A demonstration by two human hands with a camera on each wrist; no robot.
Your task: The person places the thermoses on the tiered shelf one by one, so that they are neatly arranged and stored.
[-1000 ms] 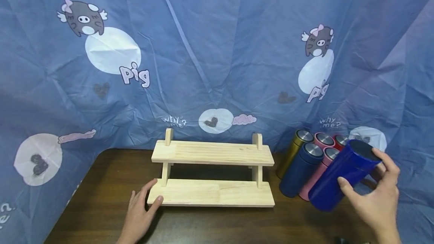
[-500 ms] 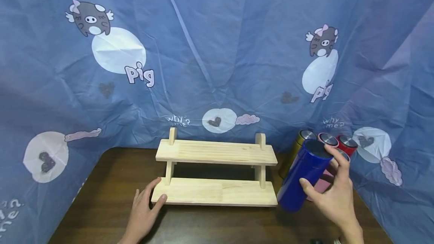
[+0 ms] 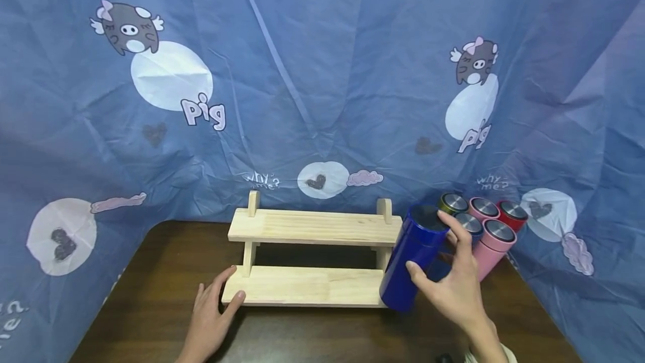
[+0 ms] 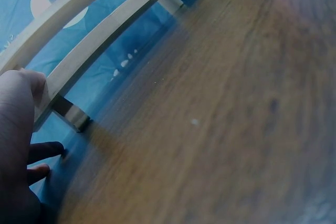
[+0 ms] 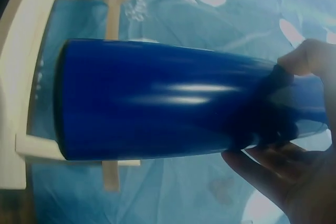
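My right hand (image 3: pixel 450 282) grips a glossy blue thermos flask (image 3: pixel 410 256) near its dark-topped upper end. The flask tilts, its top leaning right and its base overlapping the right end of the lower board of a two-tier wooden shelf (image 3: pixel 307 285). In the right wrist view, thumb and fingers wrap the narrow end of the flask (image 5: pixel 157 98), and the pale shelf (image 5: pixel 13 77) lies beyond its base. My left hand (image 3: pixel 209 312) holds the left end of the lower board between thumb and index finger; the left wrist view shows other fingers (image 4: pixel 47 151) extended below the board.
Right of the shelf, several flasks stand clustered upright: a gold one (image 3: pixel 453 203), a red one (image 3: pixel 513 214), pink ones (image 3: pixel 491 248) and a darker blue one (image 3: pixel 470 223). A blue printed cloth (image 3: pixel 322 71) hangs behind the brown table (image 3: pixel 312 335).
My right hand has carried the blue flask leftward, from in front of the clustered flasks to the shelf's right end, and the flask now leans less. My left hand stays at the shelf's left end.
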